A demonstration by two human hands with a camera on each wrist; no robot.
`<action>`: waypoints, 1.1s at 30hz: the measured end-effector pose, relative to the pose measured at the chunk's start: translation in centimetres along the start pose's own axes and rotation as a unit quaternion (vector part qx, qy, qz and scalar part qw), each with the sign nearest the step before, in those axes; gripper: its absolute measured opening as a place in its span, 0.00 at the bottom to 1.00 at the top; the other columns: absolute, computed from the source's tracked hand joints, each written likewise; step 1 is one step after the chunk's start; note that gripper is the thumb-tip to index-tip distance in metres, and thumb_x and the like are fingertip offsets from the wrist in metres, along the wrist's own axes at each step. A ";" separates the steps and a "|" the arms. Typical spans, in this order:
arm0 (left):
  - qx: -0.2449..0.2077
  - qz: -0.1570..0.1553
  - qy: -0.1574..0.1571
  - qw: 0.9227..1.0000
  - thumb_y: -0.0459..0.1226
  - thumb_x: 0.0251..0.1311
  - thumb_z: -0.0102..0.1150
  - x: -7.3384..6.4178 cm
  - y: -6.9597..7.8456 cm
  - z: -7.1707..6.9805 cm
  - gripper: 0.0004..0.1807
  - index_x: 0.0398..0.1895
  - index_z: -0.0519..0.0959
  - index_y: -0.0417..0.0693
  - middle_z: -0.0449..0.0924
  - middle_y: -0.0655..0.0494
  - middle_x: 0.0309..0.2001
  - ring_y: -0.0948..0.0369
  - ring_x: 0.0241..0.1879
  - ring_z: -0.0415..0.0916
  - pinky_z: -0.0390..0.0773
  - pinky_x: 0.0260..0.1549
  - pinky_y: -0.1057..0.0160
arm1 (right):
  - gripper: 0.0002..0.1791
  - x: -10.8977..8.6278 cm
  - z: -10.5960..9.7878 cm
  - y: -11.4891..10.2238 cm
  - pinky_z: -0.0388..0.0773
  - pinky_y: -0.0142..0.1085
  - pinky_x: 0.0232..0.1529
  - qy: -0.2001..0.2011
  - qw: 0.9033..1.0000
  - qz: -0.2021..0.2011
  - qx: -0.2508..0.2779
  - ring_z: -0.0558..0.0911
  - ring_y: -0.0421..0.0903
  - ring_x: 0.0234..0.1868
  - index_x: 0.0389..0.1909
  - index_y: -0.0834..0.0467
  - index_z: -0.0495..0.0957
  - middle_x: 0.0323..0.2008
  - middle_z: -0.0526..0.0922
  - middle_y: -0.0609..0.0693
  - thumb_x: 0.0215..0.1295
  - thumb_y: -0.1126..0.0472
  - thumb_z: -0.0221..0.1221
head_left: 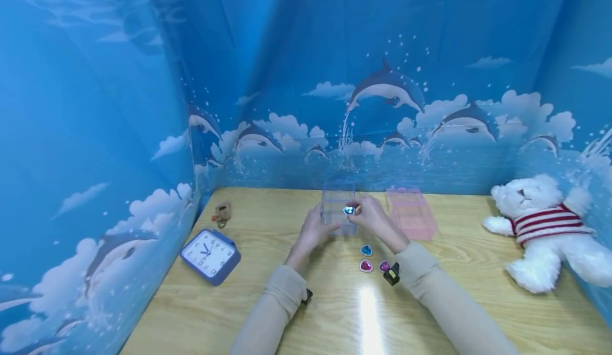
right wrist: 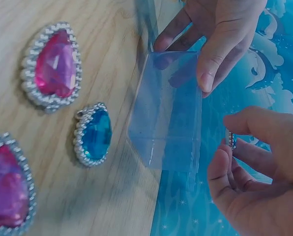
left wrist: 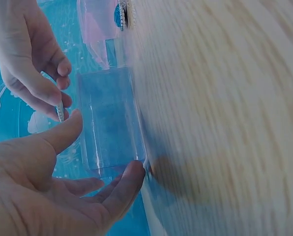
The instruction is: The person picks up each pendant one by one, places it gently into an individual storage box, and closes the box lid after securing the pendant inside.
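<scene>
A clear bluish plastic box stands open near the back edge of the table. My left hand holds its near left end, with the fingertips low on the wall and the thumb at the rim. Over the box's right side, my right hand pinches a blue gem with a silver beaded edge between thumb and fingers. On the table in front lie another blue gem, a pink gem and a second pink gem, all silver-rimmed.
A clear pink box lies right of the bluish one. A blue clock and a small brown keychain-like item are at left. A white teddy bear in a striped sweater sits at right. A dolphin-print curtain borders the table.
</scene>
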State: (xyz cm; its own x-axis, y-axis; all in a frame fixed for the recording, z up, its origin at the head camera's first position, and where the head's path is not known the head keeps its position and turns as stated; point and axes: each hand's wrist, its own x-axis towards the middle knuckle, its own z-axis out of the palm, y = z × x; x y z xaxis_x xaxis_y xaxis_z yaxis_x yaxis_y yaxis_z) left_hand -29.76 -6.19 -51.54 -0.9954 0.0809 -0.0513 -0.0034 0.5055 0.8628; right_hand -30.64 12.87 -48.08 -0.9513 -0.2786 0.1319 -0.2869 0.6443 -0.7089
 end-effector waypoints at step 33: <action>0.025 0.009 -0.004 1.000 0.38 0.63 0.73 0.0 0.0 -0.2 0.45 0.79 0.61 0.35 0.69 0.31 0.73 0.36 0.72 0.69 0.70 0.74 0.38 | 0.16 3.5 3.3 -1.2 0.88 0.50 0.55 -0.034 0.995 -0.040 -0.083 0.88 0.59 0.50 0.48 0.69 0.87 0.47 0.91 0.64 0.57 0.71 0.69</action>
State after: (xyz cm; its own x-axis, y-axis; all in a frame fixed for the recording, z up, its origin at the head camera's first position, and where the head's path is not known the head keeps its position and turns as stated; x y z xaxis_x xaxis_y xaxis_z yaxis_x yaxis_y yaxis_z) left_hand -29.81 -6.38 -51.47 -0.9945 0.0969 -0.0394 0.0201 0.5466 0.8371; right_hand -33.25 8.71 -49.05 -0.9170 -0.3764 0.1322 -0.3805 0.7253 -0.5737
